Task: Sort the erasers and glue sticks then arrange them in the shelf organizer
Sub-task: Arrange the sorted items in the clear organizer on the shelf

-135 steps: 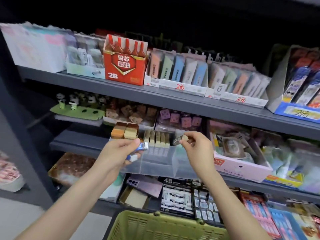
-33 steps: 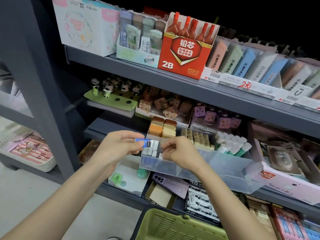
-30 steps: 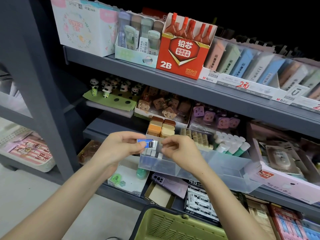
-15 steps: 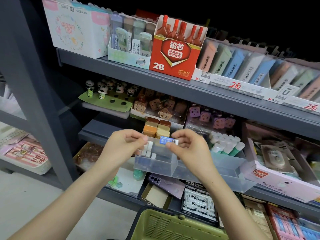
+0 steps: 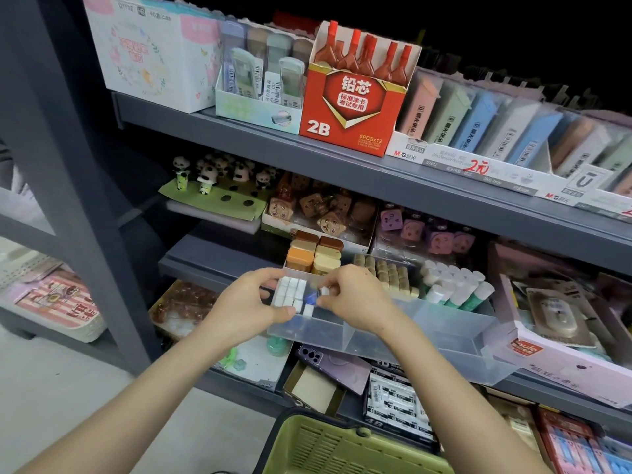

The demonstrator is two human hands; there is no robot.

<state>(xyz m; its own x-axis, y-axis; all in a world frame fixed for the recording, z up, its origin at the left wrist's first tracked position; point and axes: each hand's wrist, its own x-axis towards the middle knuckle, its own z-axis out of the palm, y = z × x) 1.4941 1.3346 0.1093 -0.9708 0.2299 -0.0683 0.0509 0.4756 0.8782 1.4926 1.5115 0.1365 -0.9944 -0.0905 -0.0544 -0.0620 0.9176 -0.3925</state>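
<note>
At the left end of the organizer [image 5: 455, 340], we seat 1 eraser [image 5: 312, 297].
Our right hand [image 5: 355, 299] pinches it; our left hand [image 5: 244, 304] grips the organizer's wall. Pushing hard could topple the white erasers [image 5: 289, 292].

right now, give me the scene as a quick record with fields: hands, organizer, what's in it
left: left hand grips the organizer at its left end
right: right hand pinches a blue and white eraser over the front left compartment
front left compartment: white erasers in rows
further right: tan erasers, then glue sticks
below: green basket
</note>
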